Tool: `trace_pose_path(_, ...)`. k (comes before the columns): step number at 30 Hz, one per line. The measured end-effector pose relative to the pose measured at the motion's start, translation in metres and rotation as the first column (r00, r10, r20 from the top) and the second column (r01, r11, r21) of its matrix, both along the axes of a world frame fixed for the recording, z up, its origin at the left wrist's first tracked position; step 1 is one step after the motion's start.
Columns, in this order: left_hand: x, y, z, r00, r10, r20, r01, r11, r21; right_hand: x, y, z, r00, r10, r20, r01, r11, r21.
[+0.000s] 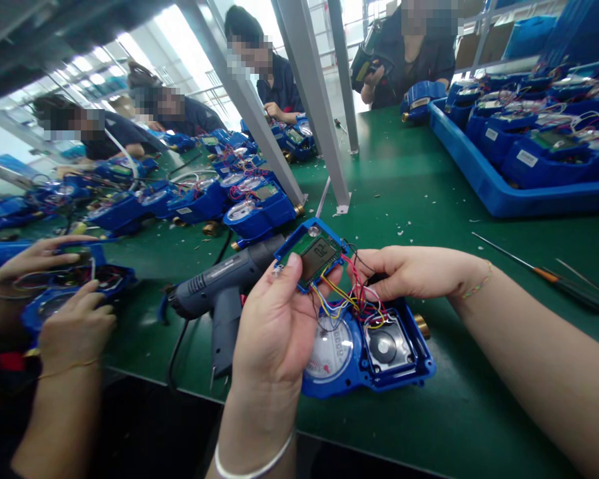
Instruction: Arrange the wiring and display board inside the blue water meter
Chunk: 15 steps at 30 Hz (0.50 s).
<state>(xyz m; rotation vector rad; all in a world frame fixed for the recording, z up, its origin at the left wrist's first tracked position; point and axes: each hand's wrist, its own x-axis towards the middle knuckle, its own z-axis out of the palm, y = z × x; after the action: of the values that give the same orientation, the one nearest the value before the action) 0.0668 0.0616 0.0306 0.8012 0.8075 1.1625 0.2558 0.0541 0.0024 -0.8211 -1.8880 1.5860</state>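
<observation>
Display module [313, 254] is lifted off the open meter body [379, 359], which lies flat on the green table [429, 186] right below my view. Left hand [274, 326] has it clamped, thumb on the near edge by the LCD and fingers wrapped behind. Right hand [409, 271] has its fingers drawn together at the top of the wire bundle [352, 296]. The tips are hidden in the wires, so I can't tell if they actually pinch. My read: the module is light and rigid, with a fragile LCD face and board, so grip the blue frame edges, never the glass. The wires look thin and soft and tether the module to the body, so they're no handle and there's little slack. The body looks heavier with its brass fitting; hold it by the blue housing walls. Heat gun [219, 283] lies just left of the body, screwdriver [544, 273] well right. A co-worker's hands [74, 326] work another meter at far left.
</observation>
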Motion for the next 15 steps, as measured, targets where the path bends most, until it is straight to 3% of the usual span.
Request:
trace_pose_path(3, 0.001, 0.001, 0.001, 0.999, 0.037, -0.013, -0.037, 0.999, -0.017, 0.004, -0.004, 0.012, 0.992, -0.103, 0.067, 0.102, 0.995, 0.020)
trace_pose_path(5, 0.001, 0.001, 0.000, 0.998, 0.052, -0.020, -0.052, 0.998, -0.030, 0.008, -0.010, 0.026, 0.955, -0.261, 0.142, 0.239, 0.958, 0.157)
trace_pose_path(7, 0.002, 0.001, 0.000, 0.998, 0.063, -0.024, -0.064, 0.997, -0.035, 0.010, -0.020, 0.040, 0.898, -0.383, 0.217, 0.296, 0.890, 0.348)
trace_pose_path(11, 0.002, 0.000, -0.002, 0.998, 0.061, -0.018, -0.061, 0.997, -0.044, -0.002, -0.040, 0.058, 0.830, -0.400, 0.388, 0.130, 0.816, 0.563)
trace_pose_path(15, 0.002, -0.002, -0.003, 0.998, 0.050, 0.025, -0.049, 0.998, -0.048, -0.030, -0.048, 0.055, 0.699, -0.490, 0.520, 0.034, 0.750, 0.661)
